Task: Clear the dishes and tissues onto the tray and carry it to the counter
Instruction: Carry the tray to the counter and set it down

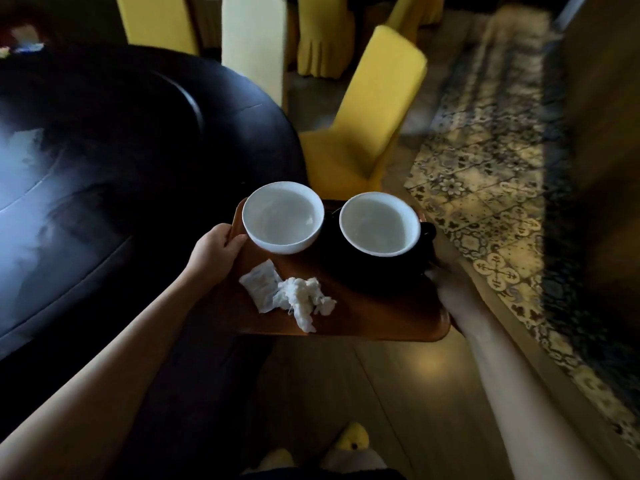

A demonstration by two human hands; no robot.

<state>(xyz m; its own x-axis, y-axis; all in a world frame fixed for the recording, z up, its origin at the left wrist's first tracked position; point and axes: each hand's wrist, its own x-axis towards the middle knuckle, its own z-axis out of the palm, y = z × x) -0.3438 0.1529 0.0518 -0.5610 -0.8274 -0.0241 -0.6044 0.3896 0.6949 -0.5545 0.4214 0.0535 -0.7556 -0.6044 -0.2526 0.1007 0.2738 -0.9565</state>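
Observation:
I hold a brown wooden tray [374, 317] in the air over the floor. My left hand [214, 252] grips its left edge and my right hand [450, 285] grips its right edge. On the tray stand two white bowls: the left bowl [283, 216] sits directly on the wood, the right bowl [379, 223] rests on dark dishes [408, 268]. Crumpled white tissues [294, 296] lie on the tray's near left part.
A round black table [104, 150] fills the left, with a pale smudge or tissue [26, 143] on it. Yellow-covered chairs [363, 126] stand just beyond the tray. A patterned tile strip [485, 188] runs along the right. My slippers [349, 445] show below.

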